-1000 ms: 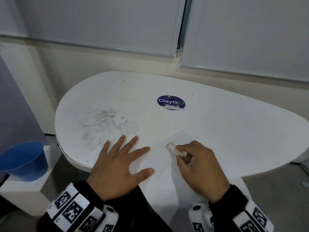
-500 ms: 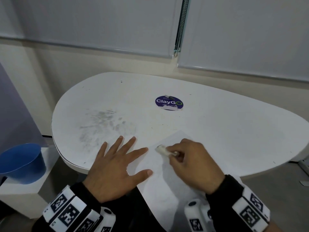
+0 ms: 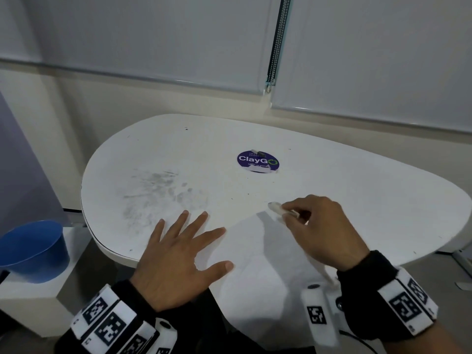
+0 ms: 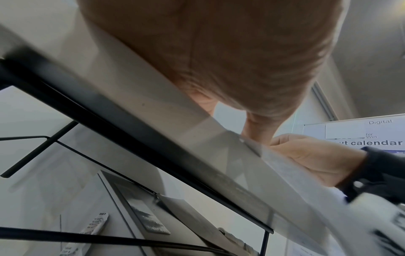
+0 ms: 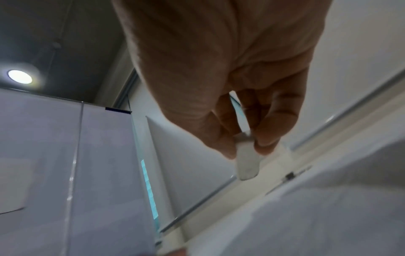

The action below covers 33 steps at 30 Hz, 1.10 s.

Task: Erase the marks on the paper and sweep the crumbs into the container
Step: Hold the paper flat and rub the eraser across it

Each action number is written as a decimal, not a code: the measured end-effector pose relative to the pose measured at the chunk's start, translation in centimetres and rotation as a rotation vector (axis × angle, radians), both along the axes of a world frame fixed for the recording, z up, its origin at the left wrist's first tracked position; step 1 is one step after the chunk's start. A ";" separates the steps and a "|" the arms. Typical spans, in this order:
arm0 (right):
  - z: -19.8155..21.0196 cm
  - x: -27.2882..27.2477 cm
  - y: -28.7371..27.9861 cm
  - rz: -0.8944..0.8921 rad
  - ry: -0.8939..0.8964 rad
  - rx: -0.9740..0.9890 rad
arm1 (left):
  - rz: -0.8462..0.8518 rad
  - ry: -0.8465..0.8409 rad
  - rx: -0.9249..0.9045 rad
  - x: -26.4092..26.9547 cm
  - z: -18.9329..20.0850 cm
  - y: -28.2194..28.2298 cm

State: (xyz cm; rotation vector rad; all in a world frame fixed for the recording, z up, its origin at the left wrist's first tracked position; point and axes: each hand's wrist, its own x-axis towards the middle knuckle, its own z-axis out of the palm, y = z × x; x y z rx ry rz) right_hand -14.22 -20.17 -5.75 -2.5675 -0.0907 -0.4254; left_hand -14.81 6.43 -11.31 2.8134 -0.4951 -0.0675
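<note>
From the head view I see my left hand [image 3: 176, 261] flat with fingers spread, pressing the paper's [image 3: 258, 254] left edge onto the table [image 3: 357, 195]; my right hand [image 3: 321, 231] pinches the white eraser [image 3: 277, 208] at the paper's far corner. The paper's near end overhangs the table edge. The blue container [image 3: 33, 251] sits left of the paper, below table level, with bare tabletop beyond.

Left wrist: palm [image 4: 219, 52] over the table edge.

Right wrist: fingertips [image 5: 265, 145] grip the eraser [image 5: 247, 164].
</note>
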 end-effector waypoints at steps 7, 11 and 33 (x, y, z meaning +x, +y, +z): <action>-2.1 -1.0 2.2 0.117 0.055 -0.088 | -0.220 0.017 -0.162 0.1 0.6 -0.3; -1.7 -0.3 3.3 0.163 0.059 -0.082 | -0.251 -0.045 -0.120 -0.2 0.0 -1.0; -0.4 0.5 5.7 0.178 0.176 -0.226 | -0.196 -0.052 -0.087 -0.3 0.1 -1.3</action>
